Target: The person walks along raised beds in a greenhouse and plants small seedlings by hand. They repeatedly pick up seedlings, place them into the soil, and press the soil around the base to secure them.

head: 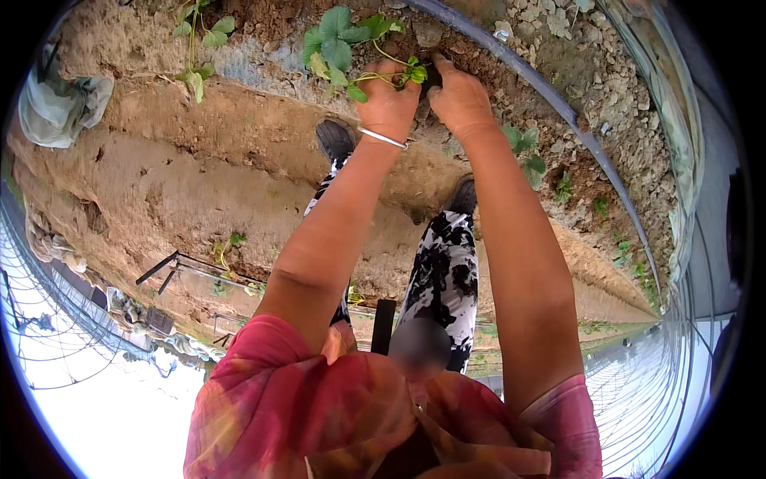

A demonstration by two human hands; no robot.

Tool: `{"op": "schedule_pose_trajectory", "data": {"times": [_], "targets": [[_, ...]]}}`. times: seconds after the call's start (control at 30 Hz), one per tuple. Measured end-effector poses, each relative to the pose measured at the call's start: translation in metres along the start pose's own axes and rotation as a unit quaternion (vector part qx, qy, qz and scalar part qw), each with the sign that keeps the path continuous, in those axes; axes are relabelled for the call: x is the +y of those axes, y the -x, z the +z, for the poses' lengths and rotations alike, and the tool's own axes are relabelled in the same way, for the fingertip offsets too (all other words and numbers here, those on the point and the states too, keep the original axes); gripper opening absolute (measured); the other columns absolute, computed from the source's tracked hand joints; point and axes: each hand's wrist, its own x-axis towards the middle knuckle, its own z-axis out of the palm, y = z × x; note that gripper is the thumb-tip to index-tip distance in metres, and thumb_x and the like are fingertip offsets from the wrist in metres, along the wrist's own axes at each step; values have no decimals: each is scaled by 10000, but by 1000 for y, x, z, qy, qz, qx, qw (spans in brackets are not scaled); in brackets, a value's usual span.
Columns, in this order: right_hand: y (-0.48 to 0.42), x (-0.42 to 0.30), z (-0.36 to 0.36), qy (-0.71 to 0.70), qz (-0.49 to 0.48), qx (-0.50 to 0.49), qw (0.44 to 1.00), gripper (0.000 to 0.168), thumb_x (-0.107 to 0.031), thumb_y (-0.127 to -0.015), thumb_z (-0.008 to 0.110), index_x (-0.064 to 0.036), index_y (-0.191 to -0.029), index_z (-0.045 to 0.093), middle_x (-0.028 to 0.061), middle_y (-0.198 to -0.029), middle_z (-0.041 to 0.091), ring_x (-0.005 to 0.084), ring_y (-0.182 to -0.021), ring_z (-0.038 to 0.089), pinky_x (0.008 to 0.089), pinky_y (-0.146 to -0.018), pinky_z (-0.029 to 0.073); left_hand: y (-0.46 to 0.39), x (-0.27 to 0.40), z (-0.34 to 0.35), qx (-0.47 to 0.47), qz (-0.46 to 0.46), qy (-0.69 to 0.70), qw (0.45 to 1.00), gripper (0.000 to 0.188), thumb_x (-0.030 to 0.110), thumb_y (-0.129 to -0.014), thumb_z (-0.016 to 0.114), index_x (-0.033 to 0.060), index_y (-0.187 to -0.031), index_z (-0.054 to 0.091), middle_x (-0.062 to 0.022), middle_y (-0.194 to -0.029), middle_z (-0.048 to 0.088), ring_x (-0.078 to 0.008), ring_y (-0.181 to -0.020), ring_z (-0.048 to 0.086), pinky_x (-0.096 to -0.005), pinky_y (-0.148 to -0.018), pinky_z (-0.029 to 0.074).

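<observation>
At the top middle my left hand [389,99], with a silver bangle at its wrist, has its fingers around the thin stem of a small green plantlet [416,71], low over the soil. That stem runs to a larger leafy plant, apparently a strawberry plant [337,42], just left of the hand. My right hand [459,96] is beside it, its index finger pointing into dark loose soil [432,75]. Nothing shows in the right hand, and its other fingers are curled. The fingertips of both hands are partly hidden by leaves and soil.
A dark hose [520,63] curves past on the right, over crumbly soil. More young plants [526,152] grow along the bed at right, another [192,48] at upper left. A translucent plastic bag [57,111] lies far left. My shoes [335,138] stand in the furrow between beds.
</observation>
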Motion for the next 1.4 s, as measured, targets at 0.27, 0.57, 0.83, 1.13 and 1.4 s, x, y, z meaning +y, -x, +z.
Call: {"op": "schedule_pose_trajectory", "data": {"times": [0.27, 0.57, 0.83, 1.13, 1.4], "targets": [[56, 22, 14, -86, 145, 194, 966, 356, -175, -775, 576, 12, -1027, 407, 211, -833, 597, 355, -783, 585, 404, -655, 468, 1, -3, -2, 9, 10, -11, 1000, 200, 104, -570, 688, 38, -733, 593, -105, -731, 548, -241, -598, 554, -342, -533, 451], [-4, 20, 16, -127, 20, 222, 966, 365, -224, -751, 623, -10, -996, 456, 187, -757, 599, 358, -729, 589, 415, -622, 468, -1, 1, -1, -11, -13, -11, 1000, 190, 114, -568, 691, 50, -718, 591, -107, -718, 539, -256, -608, 553, -351, -536, 452], [-20, 18, 28, -125, -48, 237, 962, 239, -184, -723, 625, -52, -903, 539, 188, -720, 593, 363, -700, 578, 417, -607, 465, -2, -1, 0, -12, -12, -9, 1000, 187, 110, -562, 687, 52, -710, 588, -107, -717, 537, -258, -614, 550, -353, -541, 449], [-29, 2, 22, -4, -29, 227, 973, 175, -208, -723, 598, -69, -826, 573, 167, -739, 607, 345, -711, 586, 419, -629, 474, -2, 2, 3, 6, -15, -14, 1000, 182, 95, -565, 687, 40, -704, 584, -84, -690, 532, -225, -581, 536, -328, -527, 441], [2, 33, 15, -77, -120, 242, 960, 340, -195, -732, 630, -127, -1057, 555, 111, -899, 614, 290, -810, 590, 350, -674, 480, -1, -8, 2, -46, -22, 31, 998, 257, 95, -583, 712, 32, -805, 600, -71, -739, 550, -170, -598, 535, -288, -539, 455]]}}
